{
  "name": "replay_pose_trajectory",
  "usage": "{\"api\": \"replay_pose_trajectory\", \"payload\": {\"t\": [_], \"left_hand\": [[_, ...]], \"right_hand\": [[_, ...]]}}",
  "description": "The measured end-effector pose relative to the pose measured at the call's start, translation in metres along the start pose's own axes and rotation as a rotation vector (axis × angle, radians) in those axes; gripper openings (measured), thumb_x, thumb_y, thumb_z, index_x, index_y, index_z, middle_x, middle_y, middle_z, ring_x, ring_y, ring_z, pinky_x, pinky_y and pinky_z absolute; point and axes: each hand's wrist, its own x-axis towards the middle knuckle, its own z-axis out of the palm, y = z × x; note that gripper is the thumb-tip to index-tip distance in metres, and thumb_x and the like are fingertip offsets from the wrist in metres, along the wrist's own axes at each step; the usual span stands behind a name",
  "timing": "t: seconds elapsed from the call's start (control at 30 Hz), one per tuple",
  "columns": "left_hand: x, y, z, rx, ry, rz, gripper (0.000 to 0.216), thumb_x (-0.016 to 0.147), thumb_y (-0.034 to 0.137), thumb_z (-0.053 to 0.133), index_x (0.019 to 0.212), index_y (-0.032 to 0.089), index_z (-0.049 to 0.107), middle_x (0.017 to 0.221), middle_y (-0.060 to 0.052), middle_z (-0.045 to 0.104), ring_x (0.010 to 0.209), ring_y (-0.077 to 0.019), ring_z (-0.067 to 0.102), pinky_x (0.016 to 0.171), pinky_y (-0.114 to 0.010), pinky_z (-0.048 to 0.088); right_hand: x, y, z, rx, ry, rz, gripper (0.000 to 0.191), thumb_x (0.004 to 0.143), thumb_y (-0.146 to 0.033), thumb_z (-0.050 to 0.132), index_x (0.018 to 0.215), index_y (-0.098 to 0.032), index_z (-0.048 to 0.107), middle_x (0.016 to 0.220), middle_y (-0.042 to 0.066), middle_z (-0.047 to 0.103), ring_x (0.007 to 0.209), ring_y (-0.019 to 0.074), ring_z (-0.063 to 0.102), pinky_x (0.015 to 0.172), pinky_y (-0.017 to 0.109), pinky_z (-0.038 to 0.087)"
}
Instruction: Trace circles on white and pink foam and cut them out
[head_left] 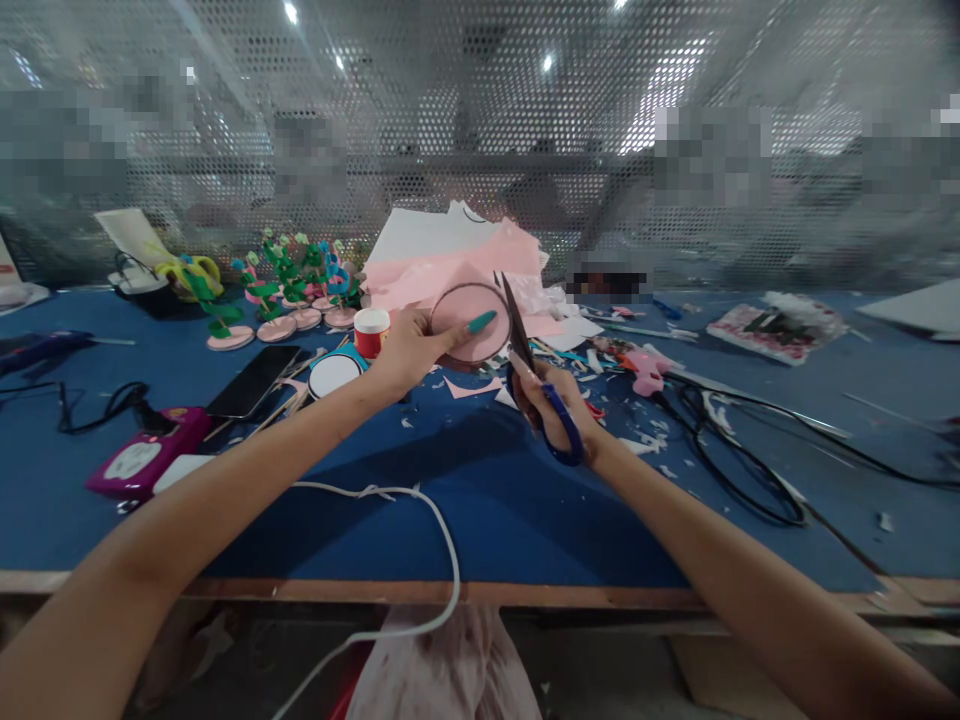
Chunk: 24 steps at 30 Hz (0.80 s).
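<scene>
My left hand (416,350) pinches a round pink disc (472,322) with a dark outline, thumb on its face, held above the blue table (480,500). My right hand (555,405) grips blue-handled scissors (525,350), its fingers through the loops. The blades point up and sit against the disc's right edge. Pink and white paper scraps (472,388) lie on the table just below both hands.
A stack of pink and white sheets (457,262) lies behind the disc. To the left are green paper plants on pink bases (281,290), a red jar (372,332), a phone (253,381) and a magenta device (146,462). Black cables (739,450) run at right; a white cable (420,520) crosses the front edge.
</scene>
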Motion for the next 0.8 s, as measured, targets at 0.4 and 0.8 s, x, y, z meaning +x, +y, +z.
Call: {"api": "replay_pose_trajectory", "payload": {"t": [0.4, 0.8], "left_hand": [[-0.0045, 0.0018, 0.005, -0.034, 0.034, -0.035, 0.045, 0.051, 0.042, 0.09, 0.071, 0.008, 0.068, 0.066, -0.005, 0.067, 0.067, -0.0193, 0.069, 0.064, -0.035, 0.065], [-0.0064, 0.0047, 0.0074, -0.104, 0.018, -0.052, 0.052, 0.043, 0.044, 0.092, 0.071, 0.006, 0.069, 0.069, -0.006, 0.069, 0.062, -0.0145, 0.066, 0.06, -0.031, 0.064]], "right_hand": [[0.0002, -0.003, 0.001, -0.002, -0.009, -0.033, 0.07, 0.069, -0.093, 0.039, 0.063, -0.023, 0.044, 0.039, -0.004, 0.04, 0.034, 0.0098, 0.036, 0.036, 0.026, 0.029], [0.0007, -0.0028, -0.0024, -0.104, 0.034, -0.048, 0.064, 0.078, -0.085, 0.039, 0.063, -0.023, 0.04, 0.041, -0.005, 0.035, 0.037, 0.0091, 0.036, 0.038, 0.025, 0.028]]}}
